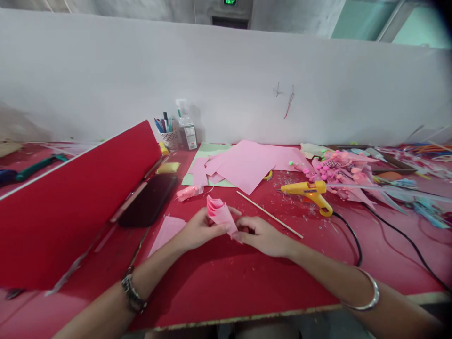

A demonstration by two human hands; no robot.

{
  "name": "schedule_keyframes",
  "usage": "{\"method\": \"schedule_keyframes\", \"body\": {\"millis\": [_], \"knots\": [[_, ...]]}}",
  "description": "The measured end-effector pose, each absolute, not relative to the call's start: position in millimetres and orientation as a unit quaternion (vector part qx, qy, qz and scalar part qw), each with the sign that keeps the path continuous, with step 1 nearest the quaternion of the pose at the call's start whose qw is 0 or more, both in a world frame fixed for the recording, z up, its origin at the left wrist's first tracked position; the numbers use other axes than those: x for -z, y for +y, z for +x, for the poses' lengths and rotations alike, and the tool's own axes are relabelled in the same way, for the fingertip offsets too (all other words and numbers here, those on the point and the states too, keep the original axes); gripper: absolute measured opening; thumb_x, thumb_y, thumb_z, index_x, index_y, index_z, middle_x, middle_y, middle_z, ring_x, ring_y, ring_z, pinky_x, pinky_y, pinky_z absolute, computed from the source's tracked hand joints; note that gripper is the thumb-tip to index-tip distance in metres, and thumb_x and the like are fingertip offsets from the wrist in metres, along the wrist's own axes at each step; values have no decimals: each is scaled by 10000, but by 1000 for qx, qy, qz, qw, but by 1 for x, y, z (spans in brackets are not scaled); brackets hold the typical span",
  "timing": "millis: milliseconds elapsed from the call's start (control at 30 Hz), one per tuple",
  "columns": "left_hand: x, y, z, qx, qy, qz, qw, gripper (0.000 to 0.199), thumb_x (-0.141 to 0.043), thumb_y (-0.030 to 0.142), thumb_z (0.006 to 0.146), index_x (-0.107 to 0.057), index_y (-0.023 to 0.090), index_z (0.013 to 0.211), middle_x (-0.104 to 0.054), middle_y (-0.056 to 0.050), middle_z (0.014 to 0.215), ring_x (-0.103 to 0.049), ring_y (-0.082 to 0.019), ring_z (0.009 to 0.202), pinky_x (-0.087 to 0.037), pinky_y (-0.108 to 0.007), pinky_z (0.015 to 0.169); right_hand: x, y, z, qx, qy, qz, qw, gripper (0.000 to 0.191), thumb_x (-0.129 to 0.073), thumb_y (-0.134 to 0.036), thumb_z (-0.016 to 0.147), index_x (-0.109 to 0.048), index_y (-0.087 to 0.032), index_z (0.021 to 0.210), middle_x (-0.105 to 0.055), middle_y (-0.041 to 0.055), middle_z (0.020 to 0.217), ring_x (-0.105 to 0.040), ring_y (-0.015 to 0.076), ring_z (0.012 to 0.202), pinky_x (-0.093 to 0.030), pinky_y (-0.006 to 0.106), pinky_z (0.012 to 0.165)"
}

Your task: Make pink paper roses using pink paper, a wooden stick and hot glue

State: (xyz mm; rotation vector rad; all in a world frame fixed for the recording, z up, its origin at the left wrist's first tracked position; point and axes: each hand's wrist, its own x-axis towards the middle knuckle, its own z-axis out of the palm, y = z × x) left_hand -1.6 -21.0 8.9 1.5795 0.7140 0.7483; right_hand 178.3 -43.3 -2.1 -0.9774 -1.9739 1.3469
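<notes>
A folded piece of pink paper [221, 213], with layered pleats showing at its top, is held just above the red table. My left hand [203, 229] closes on its left side, thumb across the front. At its lower right end, my right hand [259, 234] pinches the paper between thumb and fingers. Behind my right hand a thin wooden stick [270, 214] lies slantwise on the table. Near my left wrist is a flat pink paper sheet [167, 231]. A small pink wrapped bundle [189, 192] lies just beyond my left hand.
Pink sheets [247, 165] are piled on green paper at the back. A yellow glue gun [307, 189] with a black cord lies right, before a heap of pink paper crafts [341, 172]. A dark phone [148, 200] and a leaning red board [81, 202] stand left. A pen cup [170, 140] is behind.
</notes>
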Motion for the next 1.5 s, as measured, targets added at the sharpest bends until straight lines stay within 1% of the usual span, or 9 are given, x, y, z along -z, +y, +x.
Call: {"method": "schedule_keyframes", "body": {"millis": [200, 400, 533, 667, 833, 967, 1067, 1200, 1500], "knots": [[-13, -23, -7, -264, 201, 655, 679, 350, -663, 336, 636, -560, 136, 905, -583, -22, 705, -543, -125, 640, -420, -219, 598, 2, -43, 181, -578, -721, -293, 246, 196, -491, -308, 785, -566, -128, 810, -507, -4, 692, -466, 93, 650, -377, 228, 622], [-10, -15, -9, -390, 283, 674, 561, 265, -601, 398, 661, -563, 135, 663, -511, 4, 611, -448, -98, 551, -369, -204, 531, 3, -41, 177, -581, -648, -363, 332, 209, -516, -207, 746, -526, -158, 949, -512, 2, 785, -509, 89, 671, -412, 246, 638], [-6, -10, -11, -422, 342, 679, 494, 265, -567, 395, 661, -535, 136, 615, -488, 10, 573, -426, -98, 529, -360, -207, 511, 1, -38, 179, -623, -590, -383, 343, 201, -433, -309, 808, -531, -147, 878, -563, 6, 708, -566, 79, 546, -417, 214, 515], [-8, -13, -9, -404, 358, 689, 483, 231, -564, 359, 658, -543, 130, 634, -501, 0, 594, -440, -106, 548, -367, -207, 514, 0, -37, 184, -599, -601, -421, 320, 385, -323, -407, 846, -543, -147, 667, -392, -76, 393, -304, 30, 289, -210, 176, 329], [-7, -16, -8, -365, 351, 706, 495, 252, -561, 377, 670, -535, 127, 648, -476, 3, 599, -428, -106, 563, -356, -205, 520, 2, -34, 185, -533, -608, -422, 409, 165, -513, -302, 770, -600, -177, 834, -489, -47, 584, -439, 54, 524, -342, 193, 510], [-5, -16, -8, -341, 341, 717, 503, 296, -561, 404, 666, -490, 126, 594, -438, 13, 560, -397, -95, 532, -320, -200, 493, 5, -31, 185, -591, -552, -380, 449, 181, -542, -293, 752, -560, -175, 888, -599, 12, 778, -562, 94, 684, -412, 253, 663], [-3, -16, -8, -332, 327, 723, 509, 301, -561, 401, 673, -469, 130, 581, -423, 21, 549, -383, -87, 520, -309, -198, 491, 6, -29, 187, -631, -512, -374, 446, 204, -464, -343, 798, -542, -165, 861, -607, 20, 708, -567, 94, 586, -422, 242, 571], [-2, -16, -8, -329, 316, 724, 517, 292, -567, 389, 678, -463, 132, 586, -417, 28, 550, -389, -84, 520, -318, -199, 496, 6, -30, 190, -603, -527, -396, 449, 227, -452, -350, 805, -551, -161, 728, -447, -56, 472, -381, 47, 399, -283, 181, 393], [-1, -17, -8, -313, 326, 736, 504, 301, -566, 385, 684, -456, 132, 564, -413, 28, 548, -382, -81, 514, -330, -201, 493, 4, -29, 187, -614, -471, -370, 514, 186, -539, -299, 752, -562, -174, 889, -593, 15, 772, -543, 87, 652, -413, 233, 615]]}}
